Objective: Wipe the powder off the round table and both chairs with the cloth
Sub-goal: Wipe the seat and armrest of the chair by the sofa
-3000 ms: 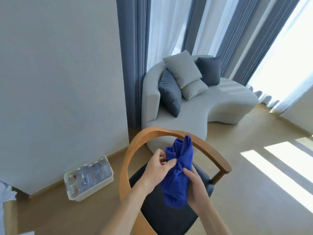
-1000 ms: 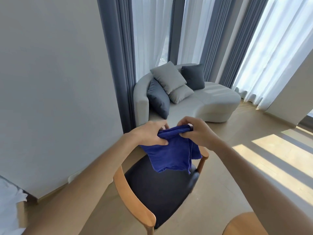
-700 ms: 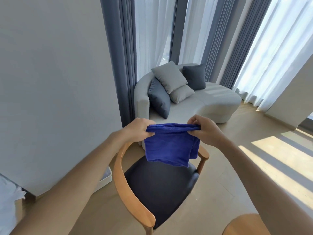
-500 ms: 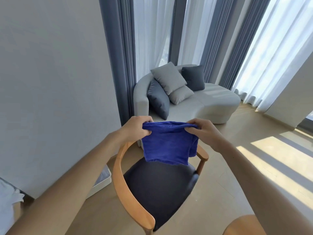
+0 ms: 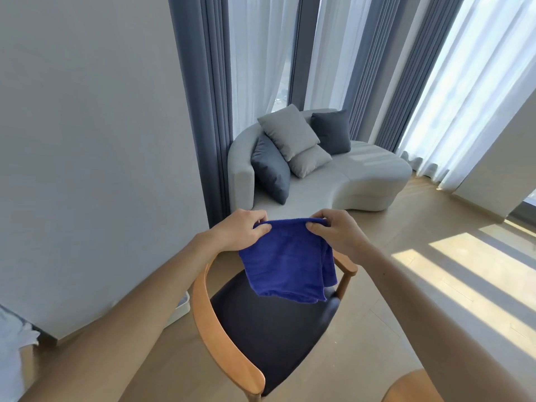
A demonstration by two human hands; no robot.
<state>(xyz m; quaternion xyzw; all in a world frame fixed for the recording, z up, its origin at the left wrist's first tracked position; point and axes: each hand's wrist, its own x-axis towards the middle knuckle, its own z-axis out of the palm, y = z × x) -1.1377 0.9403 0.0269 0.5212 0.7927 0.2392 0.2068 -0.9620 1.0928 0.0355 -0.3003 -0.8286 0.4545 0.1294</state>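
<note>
A blue cloth (image 5: 287, 262) hangs folded in the air above a wooden armchair (image 5: 220, 340) with a dark seat (image 5: 269, 329). My left hand (image 5: 240, 232) pinches the cloth's top left corner. My right hand (image 5: 336, 232) pinches its top right corner. The cloth's lower edge hangs just over the far part of the seat. A curved wooden edge (image 5: 412, 387), at the bottom right, is partly hidden by my right forearm; I cannot tell whether it is the table or a chair.
A grey curved sofa (image 5: 362, 181) with several cushions stands by the curtains (image 5: 208, 97) beyond the chair. A white bin (image 5: 181, 310) sits on the floor against the left wall, mostly hidden by my left arm. White fabric (image 5: 11, 340) shows at the left edge.
Over three seconds both hands lifted the bunched cloth from above the chair and spread it out flat between them. In the last half second the hands barely moved.
</note>
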